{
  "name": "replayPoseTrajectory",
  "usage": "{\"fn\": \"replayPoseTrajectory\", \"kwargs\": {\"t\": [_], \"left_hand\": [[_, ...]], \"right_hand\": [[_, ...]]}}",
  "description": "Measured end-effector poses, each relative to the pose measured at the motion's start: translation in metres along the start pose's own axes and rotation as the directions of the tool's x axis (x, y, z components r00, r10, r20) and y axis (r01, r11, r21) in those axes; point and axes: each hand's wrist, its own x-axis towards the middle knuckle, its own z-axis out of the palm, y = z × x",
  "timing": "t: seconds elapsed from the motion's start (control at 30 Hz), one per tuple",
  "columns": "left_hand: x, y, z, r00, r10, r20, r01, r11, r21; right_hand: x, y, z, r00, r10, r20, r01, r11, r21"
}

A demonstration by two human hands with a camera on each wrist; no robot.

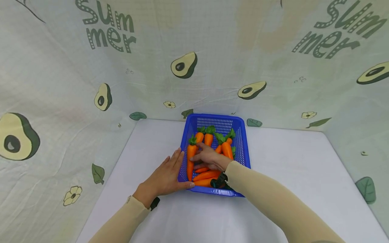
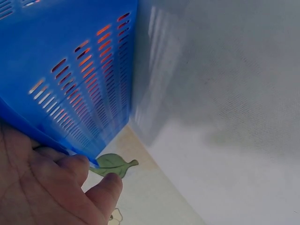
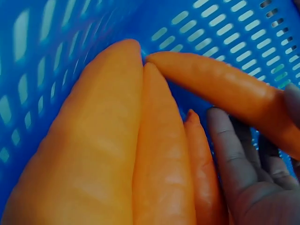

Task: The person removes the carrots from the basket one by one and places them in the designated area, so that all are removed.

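A blue plastic basket (image 1: 214, 116) with slotted walls holds several orange carrots with green leafy tops. My left hand (image 1: 165, 175) rests against its left side and near corner, fingers straight along the rim and thumb over the near edge. In the left wrist view, the fingers (image 2: 77, 166) touch the rim from outside. Inside the basket, my right hand (image 1: 209, 158) has its fingers bent around a carrot (image 1: 190, 158) lying along the left wall. The right wrist view shows this carrot (image 3: 225, 77) between a fingertip above and other fingers below; part of the grip is cut off.
More carrots (image 1: 208, 174) lie at the basket's near end, and others (image 1: 208, 137) stand farther back. The basket sits on a white tabletop (image 1: 282, 168). A curtain (image 1: 212, 40) printed with avocados encloses the back and sides.
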Motion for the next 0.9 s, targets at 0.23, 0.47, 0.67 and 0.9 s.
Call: {"fn": "replayPoseTrajectory", "kwargs": {"t": [0.23, 0.47, 0.67, 0.9], "left_hand": [[-0.001, -0.001, 0.001, 1.000, -0.004, 0.000, 0.004, 1.000, 0.007], [-0.001, 0.001, 0.000, 1.000, -0.006, 0.002, 0.006, 1.000, -0.013], [-0.001, 0.003, -0.002, 1.000, -0.012, 0.003, 0.012, 1.000, -0.007], [-0.001, 0.006, -0.008, 1.000, 0.007, 0.006, -0.008, 0.992, 0.127]], "right_hand": [[0.001, 0.001, 0.000, 0.999, -0.049, -0.001, 0.049, 0.999, 0.009], [-0.001, -0.001, -0.007, 0.997, -0.077, -0.008, 0.078, 0.996, 0.047], [-0.005, -0.011, -0.011, 0.994, -0.107, -0.009, 0.107, 0.993, 0.047], [-0.012, -0.020, -0.017, 0.993, -0.116, -0.015, 0.117, 0.991, 0.063]]}}
